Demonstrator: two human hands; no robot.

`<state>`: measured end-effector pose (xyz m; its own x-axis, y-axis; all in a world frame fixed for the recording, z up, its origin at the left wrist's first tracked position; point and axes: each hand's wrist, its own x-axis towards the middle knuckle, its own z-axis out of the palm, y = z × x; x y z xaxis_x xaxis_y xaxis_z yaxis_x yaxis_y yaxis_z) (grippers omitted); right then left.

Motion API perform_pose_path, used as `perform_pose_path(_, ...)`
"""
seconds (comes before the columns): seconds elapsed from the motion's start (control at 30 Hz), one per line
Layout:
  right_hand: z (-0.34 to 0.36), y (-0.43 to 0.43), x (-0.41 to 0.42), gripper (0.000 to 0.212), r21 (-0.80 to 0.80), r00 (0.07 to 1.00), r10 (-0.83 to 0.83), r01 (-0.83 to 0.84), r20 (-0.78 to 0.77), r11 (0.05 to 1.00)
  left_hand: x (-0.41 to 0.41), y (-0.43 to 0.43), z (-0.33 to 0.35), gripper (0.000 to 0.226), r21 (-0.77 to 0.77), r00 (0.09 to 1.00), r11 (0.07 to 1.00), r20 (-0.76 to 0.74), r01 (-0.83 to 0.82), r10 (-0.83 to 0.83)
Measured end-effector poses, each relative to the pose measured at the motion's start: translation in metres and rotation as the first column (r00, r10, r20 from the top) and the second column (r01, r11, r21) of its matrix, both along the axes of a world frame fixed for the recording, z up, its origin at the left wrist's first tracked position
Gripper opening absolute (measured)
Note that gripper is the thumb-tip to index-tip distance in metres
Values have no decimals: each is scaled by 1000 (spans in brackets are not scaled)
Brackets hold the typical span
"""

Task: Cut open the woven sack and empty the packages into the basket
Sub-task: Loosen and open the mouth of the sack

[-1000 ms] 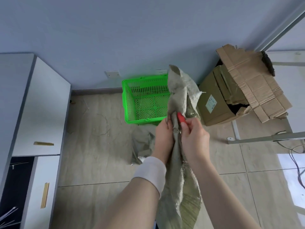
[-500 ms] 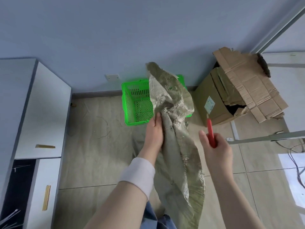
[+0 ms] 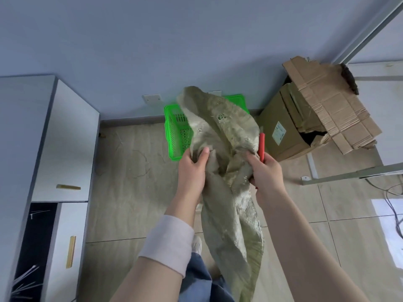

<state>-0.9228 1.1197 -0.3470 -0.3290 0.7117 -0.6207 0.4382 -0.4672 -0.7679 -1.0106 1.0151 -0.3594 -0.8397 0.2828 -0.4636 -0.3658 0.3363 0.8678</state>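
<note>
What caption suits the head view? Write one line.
Both hands grip a limp woven sack; red cutter in right.

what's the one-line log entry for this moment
left hand: gripping woven sack | right hand: sack plus red cutter | green basket: on floor behind sack | packages: none visible

My left hand [image 3: 192, 168] and right hand [image 3: 265, 171] both grip the limp green woven sack [image 3: 220, 136], bunched between them above the floor; my right also holds a red cutter [image 3: 261, 146], blade probably retracted. The sack's top flops over the green basket [image 3: 174, 131], beside a cardboard box [image 3: 285, 131]
</note>
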Motion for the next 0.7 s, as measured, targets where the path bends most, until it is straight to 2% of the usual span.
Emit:
perform_pose_path(0.07,3,3,2,15,-17,998,-61,61,-5,998,-2,-5,-1,32,-30,999,999,3,-42,42)
perform_pose_path(0.13,5,6,5,26,-21,995,-98,98,-5,995,-2,-8,1,31,-29,998,998,8,-59,60)
perform_pose_path(0.27,3,8,11,30,-19,993,-116,116,5,993,-1,-12,6,21,2,996,997,55,-76,76)
perform_pose_path(0.37,4,5,11,29,-20,994,-104,104,14,994,5,-19,8,36,104,969,980,202,-168,144)
perform_pose_path(0.43,7,2,10,30,-25,995,-101,101,11,995,9,-24,6,44,129,948,960,237,-249,214)
perform_pose_path(0.57,10,-1,10,27,-21,997,-80,80,16,997,13,-36,4,22,103,930,930,147,-353,337)
perform_pose_path(0.7,11,-5,12,25,-32,998,-64,64,8,997,17,-49,4,25,41,903,908,127,-418,410)
